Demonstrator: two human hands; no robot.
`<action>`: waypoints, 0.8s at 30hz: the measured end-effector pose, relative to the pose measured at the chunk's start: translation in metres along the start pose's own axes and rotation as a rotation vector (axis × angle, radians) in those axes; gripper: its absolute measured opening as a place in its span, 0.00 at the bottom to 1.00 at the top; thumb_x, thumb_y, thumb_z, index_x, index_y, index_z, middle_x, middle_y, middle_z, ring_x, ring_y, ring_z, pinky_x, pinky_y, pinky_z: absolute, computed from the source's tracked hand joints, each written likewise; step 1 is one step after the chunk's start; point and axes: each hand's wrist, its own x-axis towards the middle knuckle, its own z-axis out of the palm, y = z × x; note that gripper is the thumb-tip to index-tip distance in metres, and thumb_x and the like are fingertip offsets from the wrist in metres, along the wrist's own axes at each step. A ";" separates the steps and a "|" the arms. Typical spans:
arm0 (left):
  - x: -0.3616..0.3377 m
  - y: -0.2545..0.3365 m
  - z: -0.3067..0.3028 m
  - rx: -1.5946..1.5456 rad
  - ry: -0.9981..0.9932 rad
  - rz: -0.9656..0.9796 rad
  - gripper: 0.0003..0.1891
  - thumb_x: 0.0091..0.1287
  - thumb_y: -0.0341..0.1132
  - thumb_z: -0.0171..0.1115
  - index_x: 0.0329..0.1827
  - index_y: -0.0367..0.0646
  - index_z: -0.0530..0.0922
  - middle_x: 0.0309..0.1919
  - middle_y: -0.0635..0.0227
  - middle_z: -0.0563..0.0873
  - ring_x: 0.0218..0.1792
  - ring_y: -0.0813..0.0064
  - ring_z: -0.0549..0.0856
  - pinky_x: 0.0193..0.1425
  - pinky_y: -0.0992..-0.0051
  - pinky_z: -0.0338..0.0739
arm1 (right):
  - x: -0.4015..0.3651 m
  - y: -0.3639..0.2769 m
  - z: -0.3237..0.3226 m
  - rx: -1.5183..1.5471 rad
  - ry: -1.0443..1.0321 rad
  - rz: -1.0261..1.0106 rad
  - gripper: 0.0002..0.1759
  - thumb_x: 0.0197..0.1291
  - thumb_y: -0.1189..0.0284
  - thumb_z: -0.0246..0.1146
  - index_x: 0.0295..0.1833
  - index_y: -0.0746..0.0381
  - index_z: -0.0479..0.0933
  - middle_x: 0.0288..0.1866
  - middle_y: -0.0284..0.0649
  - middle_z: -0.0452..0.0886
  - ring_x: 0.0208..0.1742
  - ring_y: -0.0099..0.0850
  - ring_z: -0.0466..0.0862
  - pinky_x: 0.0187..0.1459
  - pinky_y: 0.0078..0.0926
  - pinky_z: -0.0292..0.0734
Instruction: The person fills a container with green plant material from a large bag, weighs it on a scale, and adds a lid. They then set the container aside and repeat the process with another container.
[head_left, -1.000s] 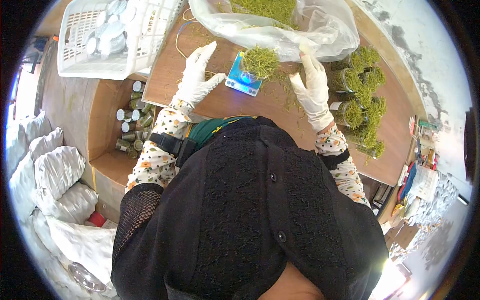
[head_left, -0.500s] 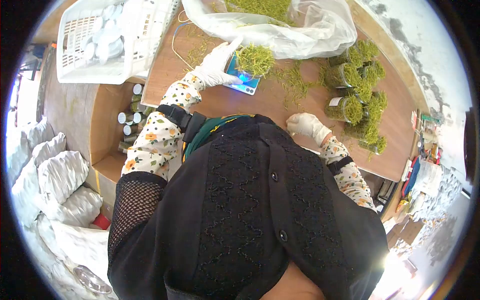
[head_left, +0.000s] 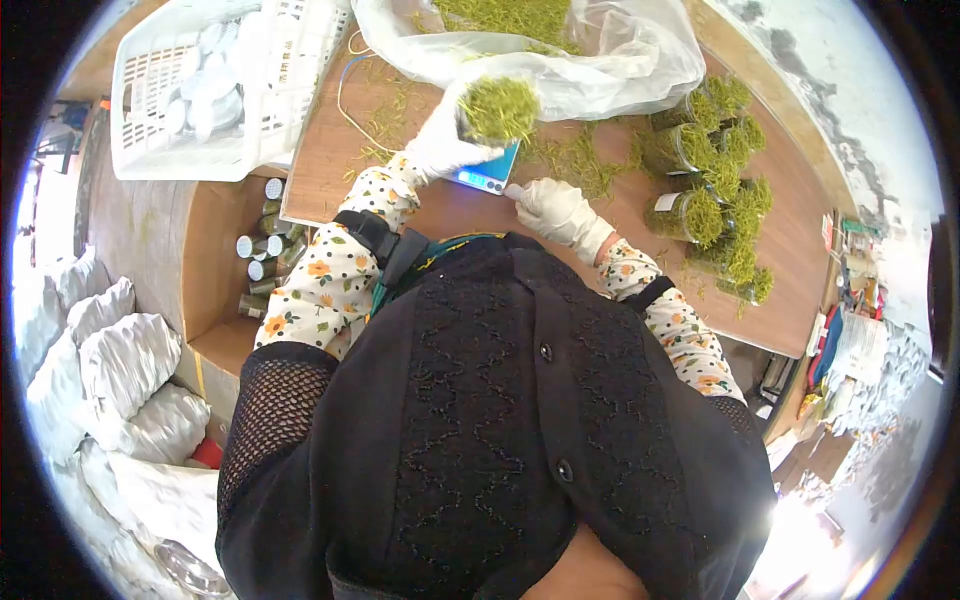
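Note:
My left hand [head_left: 445, 140], in a white glove, is wrapped round a jar heaped with green dried, needle-like herb [head_left: 498, 112]. The jar is held over a small blue digital scale [head_left: 482, 180] with a lit display, mostly covered by hand and jar. At the scale's right corner is my right hand [head_left: 560, 213], also gloved, its fingers curled together. Something small and pale shows at its fingertips; I cannot make out whether it is a held thing or a glove tip. Several filled jars [head_left: 685, 217] lie grouped to the right, herb sticking out of their mouths.
A clear plastic bag [head_left: 630, 75] of the same herb lies at the back of the table [head_left: 400, 235]. Loose bits [head_left: 590, 165] are scattered there. On the left are a white basket [head_left: 185, 150] of lids and a cardboard box [head_left: 215, 270] with capped jars.
My left hand has closed round the jar and raised it from the scale, tilting it. My right hand has moved left and away from my body, up to the scale's corner.

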 end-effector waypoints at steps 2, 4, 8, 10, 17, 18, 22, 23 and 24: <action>0.002 0.016 -0.013 0.076 0.046 0.131 0.55 0.49 0.29 0.82 0.79 0.44 0.54 0.73 0.60 0.67 0.74 0.65 0.68 0.77 0.62 0.64 | 0.000 0.002 0.005 0.004 0.053 -0.051 0.17 0.64 0.66 0.55 0.58 0.53 0.75 0.35 0.48 0.83 0.40 0.51 0.84 0.40 0.54 0.79; -0.001 0.023 -0.030 -0.035 0.104 0.148 0.55 0.50 0.28 0.81 0.79 0.41 0.53 0.70 0.59 0.71 0.71 0.67 0.70 0.73 0.64 0.70 | -0.001 -0.002 0.001 0.006 0.049 -0.054 0.18 0.64 0.66 0.55 0.59 0.52 0.73 0.35 0.48 0.83 0.41 0.51 0.84 0.40 0.53 0.80; -0.014 0.053 -0.057 0.064 0.262 0.214 0.56 0.50 0.26 0.81 0.80 0.44 0.51 0.71 0.58 0.68 0.69 0.63 0.74 0.69 0.64 0.76 | -0.001 -0.017 -0.010 -0.004 -0.030 0.010 0.20 0.64 0.66 0.56 0.62 0.53 0.72 0.38 0.47 0.83 0.42 0.51 0.84 0.42 0.52 0.80; -0.025 0.044 -0.078 0.132 0.332 0.208 0.56 0.52 0.22 0.78 0.81 0.44 0.49 0.72 0.57 0.66 0.69 0.63 0.74 0.69 0.64 0.77 | 0.000 -0.018 -0.009 -0.013 -0.034 0.027 0.20 0.64 0.66 0.57 0.62 0.53 0.72 0.40 0.47 0.83 0.43 0.50 0.84 0.44 0.52 0.80; -0.050 0.040 -0.085 0.177 0.434 0.094 0.57 0.52 0.20 0.76 0.81 0.44 0.47 0.73 0.56 0.66 0.70 0.63 0.73 0.71 0.63 0.75 | 0.004 -0.022 -0.008 -0.080 -0.027 0.042 0.19 0.65 0.66 0.57 0.60 0.54 0.74 0.42 0.45 0.83 0.45 0.47 0.85 0.44 0.50 0.81; -0.051 0.036 -0.084 0.192 0.438 0.109 0.56 0.52 0.20 0.76 0.81 0.44 0.48 0.73 0.56 0.66 0.70 0.63 0.73 0.71 0.63 0.75 | 0.005 -0.023 -0.007 -0.097 -0.020 0.044 0.18 0.65 0.66 0.57 0.60 0.54 0.75 0.42 0.45 0.83 0.45 0.47 0.85 0.44 0.50 0.81; -0.050 0.035 -0.072 0.120 0.429 0.177 0.56 0.52 0.21 0.77 0.81 0.45 0.48 0.72 0.57 0.67 0.70 0.64 0.73 0.71 0.62 0.75 | 0.007 -0.024 -0.006 -0.114 -0.014 0.059 0.18 0.66 0.67 0.54 0.59 0.53 0.77 0.42 0.44 0.83 0.44 0.45 0.86 0.43 0.48 0.82; -0.050 0.037 -0.068 0.094 0.420 0.175 0.56 0.52 0.21 0.77 0.81 0.45 0.48 0.72 0.57 0.67 0.70 0.63 0.73 0.71 0.62 0.75 | 0.008 -0.025 -0.008 -0.117 -0.019 0.059 0.18 0.66 0.67 0.54 0.59 0.53 0.77 0.42 0.44 0.83 0.44 0.44 0.86 0.43 0.48 0.82; -0.049 0.039 -0.064 0.067 0.410 0.173 0.56 0.52 0.21 0.77 0.81 0.45 0.49 0.72 0.57 0.67 0.70 0.63 0.73 0.72 0.62 0.75 | 0.008 -0.025 -0.008 -0.120 -0.025 0.059 0.18 0.66 0.68 0.54 0.60 0.53 0.78 0.41 0.43 0.83 0.44 0.44 0.86 0.42 0.48 0.82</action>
